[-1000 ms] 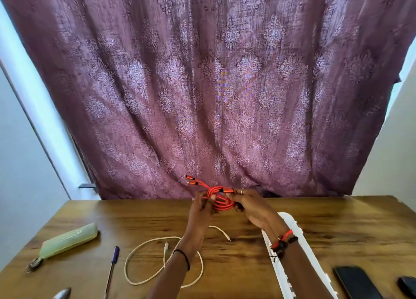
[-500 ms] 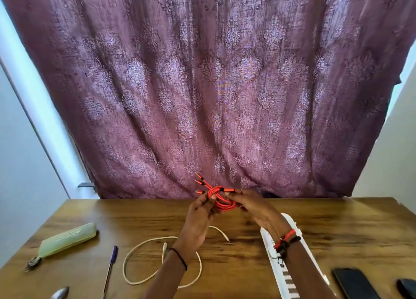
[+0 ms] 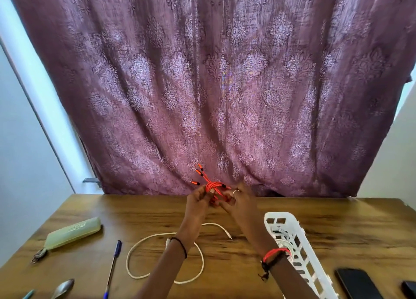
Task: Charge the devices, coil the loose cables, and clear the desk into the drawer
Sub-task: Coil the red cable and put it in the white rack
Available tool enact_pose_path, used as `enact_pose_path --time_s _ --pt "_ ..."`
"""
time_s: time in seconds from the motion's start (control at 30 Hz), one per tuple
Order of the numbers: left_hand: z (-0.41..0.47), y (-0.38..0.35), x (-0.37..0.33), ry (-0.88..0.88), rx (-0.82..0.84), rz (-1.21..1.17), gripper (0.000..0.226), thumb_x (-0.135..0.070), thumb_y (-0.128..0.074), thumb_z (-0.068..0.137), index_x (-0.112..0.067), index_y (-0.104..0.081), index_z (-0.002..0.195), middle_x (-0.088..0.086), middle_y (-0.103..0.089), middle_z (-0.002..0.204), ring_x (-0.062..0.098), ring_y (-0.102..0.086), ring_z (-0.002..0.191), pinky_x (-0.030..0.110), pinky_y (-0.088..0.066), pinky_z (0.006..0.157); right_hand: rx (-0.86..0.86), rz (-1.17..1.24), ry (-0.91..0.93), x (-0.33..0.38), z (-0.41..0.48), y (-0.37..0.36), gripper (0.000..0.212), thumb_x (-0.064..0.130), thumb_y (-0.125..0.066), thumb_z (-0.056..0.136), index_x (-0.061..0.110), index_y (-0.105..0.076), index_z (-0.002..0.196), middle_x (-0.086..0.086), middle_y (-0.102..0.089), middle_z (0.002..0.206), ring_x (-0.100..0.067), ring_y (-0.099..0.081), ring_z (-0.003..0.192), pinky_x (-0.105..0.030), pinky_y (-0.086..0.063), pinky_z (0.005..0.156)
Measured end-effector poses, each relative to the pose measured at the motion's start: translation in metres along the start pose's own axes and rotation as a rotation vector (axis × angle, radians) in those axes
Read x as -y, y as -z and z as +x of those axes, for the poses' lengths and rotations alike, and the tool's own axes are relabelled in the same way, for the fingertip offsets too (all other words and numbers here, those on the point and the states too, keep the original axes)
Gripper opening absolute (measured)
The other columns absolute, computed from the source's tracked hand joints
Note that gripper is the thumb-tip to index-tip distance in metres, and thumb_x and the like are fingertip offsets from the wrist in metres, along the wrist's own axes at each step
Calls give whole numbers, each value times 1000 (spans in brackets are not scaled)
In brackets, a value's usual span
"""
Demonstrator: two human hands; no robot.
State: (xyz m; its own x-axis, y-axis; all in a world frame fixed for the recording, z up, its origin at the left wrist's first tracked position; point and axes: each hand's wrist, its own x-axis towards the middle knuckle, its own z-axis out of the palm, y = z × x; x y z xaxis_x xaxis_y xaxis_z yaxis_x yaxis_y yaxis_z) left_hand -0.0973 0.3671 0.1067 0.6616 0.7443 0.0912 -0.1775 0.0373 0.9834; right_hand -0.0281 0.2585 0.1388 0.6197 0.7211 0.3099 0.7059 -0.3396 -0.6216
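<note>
Partly hidden, orange cable (image 3: 213,187) between both hands

We raised both forearms, left hand (image 3: 198,199) and right hand (image 3: 242,203) pinched together, fingers curled, wrists banded.

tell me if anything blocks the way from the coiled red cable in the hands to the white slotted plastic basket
Nothing visible does. The coiled red cable is held above the wooden desk by the left hand and right hand. The white slotted plastic basket sits just right of them, its top open.
</note>
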Motion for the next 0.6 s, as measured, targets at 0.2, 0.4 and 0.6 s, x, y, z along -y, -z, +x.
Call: enact_pose_path --time_s 0.2,0.4,0.6 --pt "-1 3 2 -75 55 123 13 2 -51 91 -2 -64 92 0 -66 70 4 -59 57 19 -51 55 84 -69 -15 4 1 0 30 25 -66 84 7 -67 108 -13 -56 112 -26 -55 106 -26 -33 81" --pt "0 7 3 -79 120 158 14 -1 -49 93 -6 -62 96 -16 -67 62 -7 -57 59 15 -48 60 90 100 32 -3 3 11 18 18 -71 80 4 -73 92 3 -52 72 -13 -52 74 -22 -30 65" --pt "2 8 -6 -125 106 141 13 -15 -54 91 -23 -62 99 -11 -68 84 8 -60 81 20 -51 70 37 506 -87 -4 1 17 11 18 -74 77 28 -69 75 8 -62 70 4 -52 62 -15 -38 66"
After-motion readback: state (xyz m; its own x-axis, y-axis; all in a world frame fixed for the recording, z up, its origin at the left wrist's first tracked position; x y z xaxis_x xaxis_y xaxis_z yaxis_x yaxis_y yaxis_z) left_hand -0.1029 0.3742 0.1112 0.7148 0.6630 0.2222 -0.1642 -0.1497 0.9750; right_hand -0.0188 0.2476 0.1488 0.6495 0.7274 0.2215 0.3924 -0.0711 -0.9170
